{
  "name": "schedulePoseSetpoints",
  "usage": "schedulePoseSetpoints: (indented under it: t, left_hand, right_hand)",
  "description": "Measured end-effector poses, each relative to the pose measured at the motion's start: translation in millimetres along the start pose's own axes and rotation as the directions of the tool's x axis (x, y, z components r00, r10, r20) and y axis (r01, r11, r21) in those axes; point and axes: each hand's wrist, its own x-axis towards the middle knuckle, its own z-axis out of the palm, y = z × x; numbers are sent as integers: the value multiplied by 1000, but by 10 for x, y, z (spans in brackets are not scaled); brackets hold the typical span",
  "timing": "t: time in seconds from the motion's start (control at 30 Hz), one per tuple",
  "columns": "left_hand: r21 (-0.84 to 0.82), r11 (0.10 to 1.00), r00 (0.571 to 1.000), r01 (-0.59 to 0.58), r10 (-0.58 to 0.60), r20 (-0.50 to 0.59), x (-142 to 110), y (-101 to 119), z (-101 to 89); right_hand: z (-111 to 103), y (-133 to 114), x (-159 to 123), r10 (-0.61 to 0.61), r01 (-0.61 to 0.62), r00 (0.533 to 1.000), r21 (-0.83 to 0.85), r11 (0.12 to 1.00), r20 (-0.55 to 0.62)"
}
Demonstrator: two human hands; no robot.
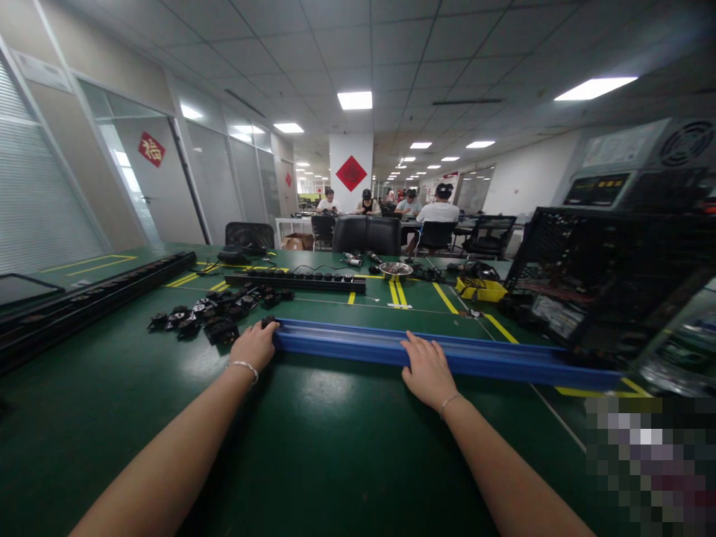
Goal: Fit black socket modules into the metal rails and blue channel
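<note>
A long blue channel-shaped rail [347, 344] lies crosswise on the green table. At its left end my left hand [254, 347] is closed round a small black part [269, 322], mostly hidden by the fingers. My right hand [429, 371] grips the rail's near wall around its middle, the fingers over the upper edge and the thumb on the near side. Just left of the rail lies a loose pile of small black parts [221, 307]. Behind it stands a black rail [296, 281] with several round black parts set along it.
Another long black rail [101, 294] runs along the left. At the right, an open black computer case [587, 276] stands by the blue rail's far end. A metal bowl [395, 269] and a yellow tray [479, 291] sit farther back. Several people work at a distant table.
</note>
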Motion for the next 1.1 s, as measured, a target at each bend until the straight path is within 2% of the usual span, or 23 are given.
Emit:
schedulePoseSetpoints:
  t: [0.17,0.57,1.1]
  left_hand:
    - [-61,996,995,68,-64,70,32,-92,-8]
    - [-70,991,991,110,-103,89,45,-199,14]
    - [-103,990,994,99,-104,-41,-25,-251,127]
  right_hand:
    - [-2,-1,0,1,-1,1000,-4,1000,4]
    - [-33,-10,-3,7,-8,1000,1,1000,25]
    - [-3,4,1,2,-2,1000,8,1000,-10]
